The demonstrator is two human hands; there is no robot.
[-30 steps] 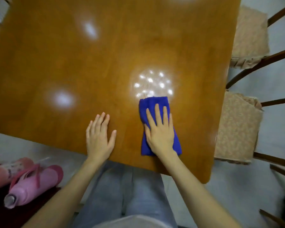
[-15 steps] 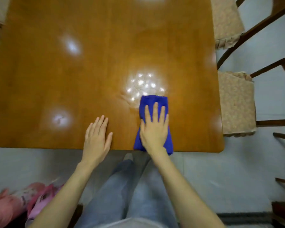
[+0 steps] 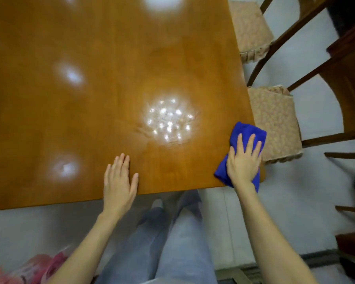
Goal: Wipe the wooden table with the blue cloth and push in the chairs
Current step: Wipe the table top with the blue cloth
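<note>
The wooden table (image 3: 115, 58) fills the upper left of the view, glossy with light reflections. My right hand (image 3: 243, 162) presses flat on the folded blue cloth (image 3: 245, 133) at the table's near right corner; the cloth overhangs the right edge. My left hand (image 3: 119, 179) lies flat on the table near its front edge, fingers apart, holding nothing. Two wooden chairs with beige seat cushions stand along the right side: the nearer chair (image 3: 275, 119) and the farther chair (image 3: 250, 27), both seats partly tucked under the table edge.
Pink items (image 3: 35, 267) lie on the floor at the bottom left. My legs in grey trousers (image 3: 172, 242) stand below the table's front edge. Dark wooden furniture (image 3: 350, 48) stands at the far right, more chair parts (image 3: 350, 210) lower right. The floor is pale.
My right hand has slid the blue cloth rightwards from the table's middle front to its near right corner. My left hand stays flat near the front edge. The view has shifted.
</note>
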